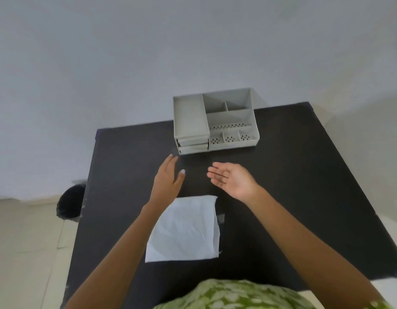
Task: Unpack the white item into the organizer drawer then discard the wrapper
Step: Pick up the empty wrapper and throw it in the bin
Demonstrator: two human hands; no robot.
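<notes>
We judge the white item light, soft and slippery in its clear wrapper — best pinched at an edge. Left to right: our left hand, then right hand, both open and empty — the packet lies flat just below them, before the organizer.

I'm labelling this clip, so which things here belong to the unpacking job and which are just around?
Part of the job:
- white item, flat on the table, seemingly in clear wrapping
- grey organizer with drawers closed
- black bin on the floor, likely for the wrapper
- left hand and right hand, both open and empty

Just around:
- black table
</notes>
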